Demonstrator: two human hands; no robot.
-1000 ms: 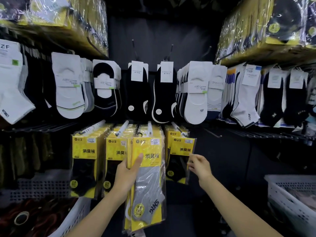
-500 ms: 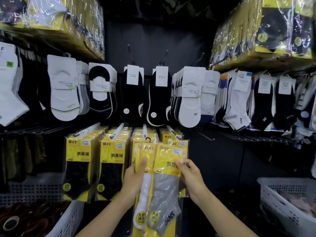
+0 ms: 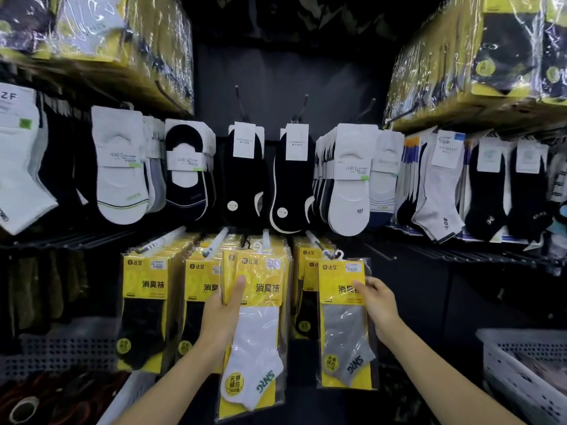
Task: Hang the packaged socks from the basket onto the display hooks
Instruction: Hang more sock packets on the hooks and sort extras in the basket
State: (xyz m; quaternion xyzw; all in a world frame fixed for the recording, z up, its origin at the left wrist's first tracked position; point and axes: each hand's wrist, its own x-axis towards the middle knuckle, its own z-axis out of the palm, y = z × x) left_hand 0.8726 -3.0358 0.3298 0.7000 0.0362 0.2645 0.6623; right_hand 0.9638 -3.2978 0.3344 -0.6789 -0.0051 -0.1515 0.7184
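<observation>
My left hand (image 3: 223,314) grips a stack of yellow sock packs, thumb across the front; the front white-sock pack (image 3: 256,332) faces me. My right hand (image 3: 376,302) pinches the right edge of a single grey-sock pack (image 3: 345,326), whose white hanger sits close to the tip of the rightmost display hook (image 3: 316,240). Whether the hanger is on the hook, I cannot tell. Three more white-tipped hooks to the left carry rows of the same yellow packs with black socks (image 3: 144,308).
A white perforated basket (image 3: 521,372) stands at the lower right, another white basket (image 3: 129,397) at the lower left. Above hang rows of white and black socks (image 3: 291,179). Wrapped yellow bundles (image 3: 478,53) fill the top shelves on both sides.
My right hand took the grey-sock pack off the front of the stack and carried it right toward the rightmost hook. A white-sock pack now fronts the stack in my left hand.
</observation>
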